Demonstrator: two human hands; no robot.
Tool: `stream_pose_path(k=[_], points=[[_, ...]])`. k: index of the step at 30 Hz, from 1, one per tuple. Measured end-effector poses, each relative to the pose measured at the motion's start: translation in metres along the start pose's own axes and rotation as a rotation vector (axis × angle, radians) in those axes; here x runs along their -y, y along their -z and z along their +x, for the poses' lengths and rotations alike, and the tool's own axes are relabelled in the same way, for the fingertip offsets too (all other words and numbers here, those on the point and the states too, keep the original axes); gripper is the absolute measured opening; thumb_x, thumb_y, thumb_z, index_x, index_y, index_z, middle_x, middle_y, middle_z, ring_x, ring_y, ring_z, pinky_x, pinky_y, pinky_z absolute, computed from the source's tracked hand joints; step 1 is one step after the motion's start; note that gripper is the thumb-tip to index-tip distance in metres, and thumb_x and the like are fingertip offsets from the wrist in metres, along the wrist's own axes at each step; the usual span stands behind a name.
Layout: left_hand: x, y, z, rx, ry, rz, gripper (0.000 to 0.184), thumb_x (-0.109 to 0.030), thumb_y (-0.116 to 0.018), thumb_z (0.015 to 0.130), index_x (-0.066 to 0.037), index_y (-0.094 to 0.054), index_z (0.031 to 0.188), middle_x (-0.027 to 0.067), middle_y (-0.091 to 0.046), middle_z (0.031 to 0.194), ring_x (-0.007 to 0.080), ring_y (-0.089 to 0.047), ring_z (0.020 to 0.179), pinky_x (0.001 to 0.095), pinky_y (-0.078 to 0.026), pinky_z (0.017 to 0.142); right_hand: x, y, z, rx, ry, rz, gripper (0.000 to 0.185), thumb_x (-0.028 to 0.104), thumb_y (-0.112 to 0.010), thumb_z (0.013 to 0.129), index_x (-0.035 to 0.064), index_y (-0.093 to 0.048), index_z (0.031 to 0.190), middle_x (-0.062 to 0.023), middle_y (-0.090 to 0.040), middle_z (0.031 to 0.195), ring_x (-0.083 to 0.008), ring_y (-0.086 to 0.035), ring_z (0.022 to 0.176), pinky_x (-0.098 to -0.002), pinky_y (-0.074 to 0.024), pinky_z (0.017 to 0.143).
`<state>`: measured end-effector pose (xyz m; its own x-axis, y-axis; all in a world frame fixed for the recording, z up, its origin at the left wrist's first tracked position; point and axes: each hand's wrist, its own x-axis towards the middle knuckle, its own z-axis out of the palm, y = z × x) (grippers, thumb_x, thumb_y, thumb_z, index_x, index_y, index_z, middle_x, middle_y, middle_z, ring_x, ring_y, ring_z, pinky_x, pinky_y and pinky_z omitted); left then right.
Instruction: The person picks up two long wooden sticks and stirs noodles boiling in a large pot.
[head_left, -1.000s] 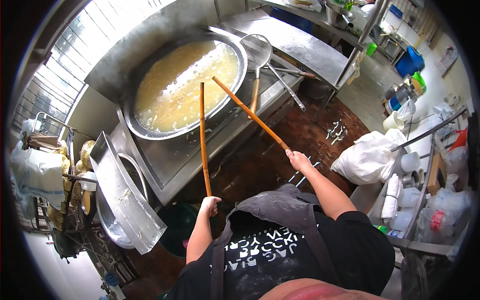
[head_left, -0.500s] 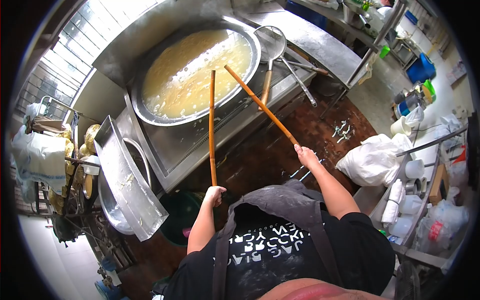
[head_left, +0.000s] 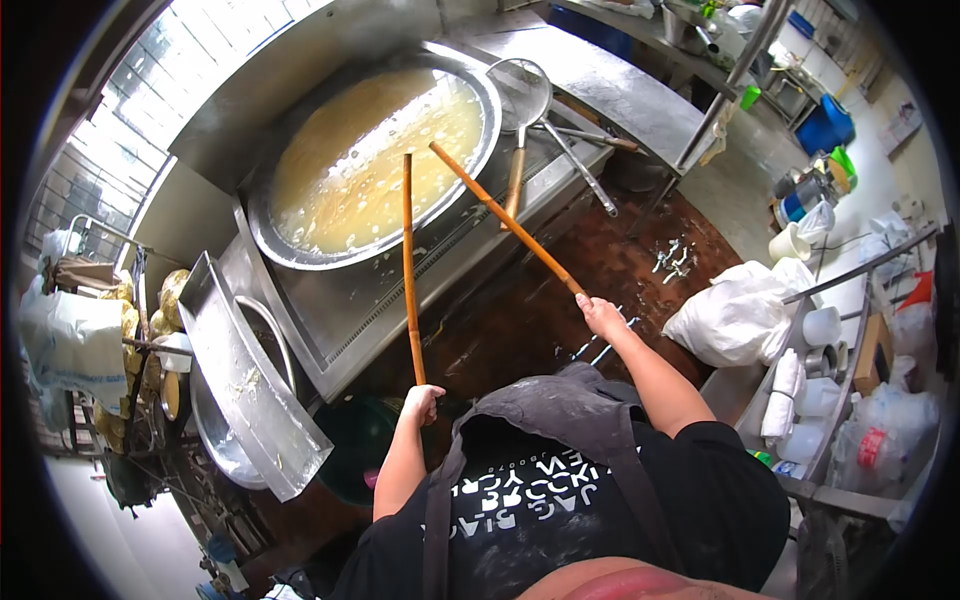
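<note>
My left hand (head_left: 424, 402) is closed round the lower end of a long wooden stick (head_left: 410, 270), whose far tip overlaps the near part of a big round pan (head_left: 377, 262). Another wooden stick (head_left: 505, 220) slants up and left from my right hand (head_left: 602, 316), which grips its near end; its tip also lies over the pan. Yellowish, bubbling liquid (head_left: 370, 165) fills the pan. Whether the tips touch the liquid I cannot tell. Right of the pan rests a wire skimmer (head_left: 522, 92) with a wooden handle.
A metal trough (head_left: 250, 390) stands over a round metal basin (head_left: 220, 440) at the left. Beneath my left hand's side is a dark green tub (head_left: 360, 450). A white sack (head_left: 728, 315) and a shelf of plastic containers (head_left: 820, 395) are at the right. Steam rises behind the pan.
The view shifted up and back between frames, moving the pan and surroundings with it. Both hands keep hold of their sticks, with little change in the sticks' positions over the pan.
</note>
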<state>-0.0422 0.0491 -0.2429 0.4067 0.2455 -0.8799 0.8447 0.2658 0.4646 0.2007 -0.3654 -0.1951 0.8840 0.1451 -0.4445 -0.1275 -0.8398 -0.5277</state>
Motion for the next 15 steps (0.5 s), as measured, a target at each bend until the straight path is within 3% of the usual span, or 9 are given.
stream_pose_path(k=[15], points=[[-0.004, 0.001, -0.001, -0.01, -0.021, 0.098, 0.01, -0.012, -0.066, 0.086, -0.012, -0.06, 0.079, -0.0041, -0.032, 0.05, 0.0132, -0.03, 0.036, 0.0314, -0.024, 0.037, 0.004, 0.003, -0.003, 0.032, -0.04, 0.036, 0.073, 0.066, -0.034, 0.101, 0.0033, -0.069, 0.113, -0.0277, -0.068, 0.117, -0.0453, -0.061, 0.118, -0.0516, -0.0475, 0.099]])
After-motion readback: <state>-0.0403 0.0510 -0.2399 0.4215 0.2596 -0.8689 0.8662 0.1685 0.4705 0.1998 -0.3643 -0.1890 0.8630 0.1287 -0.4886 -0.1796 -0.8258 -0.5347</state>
